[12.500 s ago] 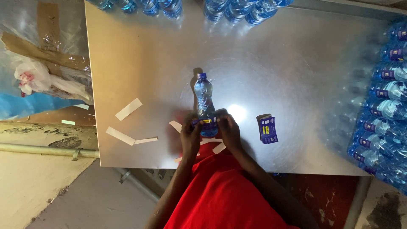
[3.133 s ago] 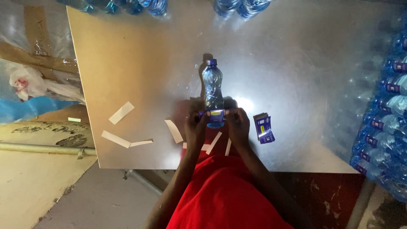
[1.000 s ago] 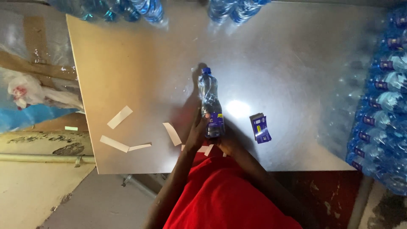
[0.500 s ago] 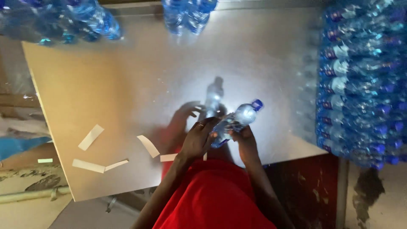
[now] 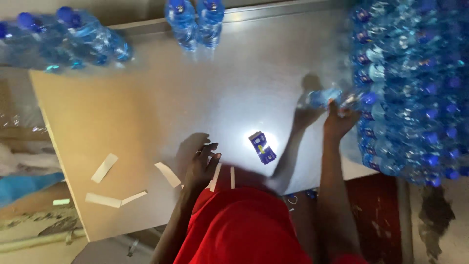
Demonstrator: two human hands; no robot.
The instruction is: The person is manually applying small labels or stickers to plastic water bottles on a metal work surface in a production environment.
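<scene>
Blue-capped water bottle (image 5: 326,97) gripped in right hand (image 5: 338,120), reached out by the stacked bottles (image 5: 410,88); left hand (image 5: 201,164) loose, fingers spread, resting on worktop (image 5: 161,98) near white paper strips (image 5: 168,174).

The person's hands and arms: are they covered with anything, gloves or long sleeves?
No gloves: the left hand and right hand are bare, and both forearms are uncovered. The only clothing in view is a bright red top. Any ring or wristband is too blurred to tell.

Table (image 5: 161,98) – smooth, glossy sheet metal; bottles (image 5: 405,98) – clear shiny plastic; paper strips (image 5: 104,168) matt white
</scene>
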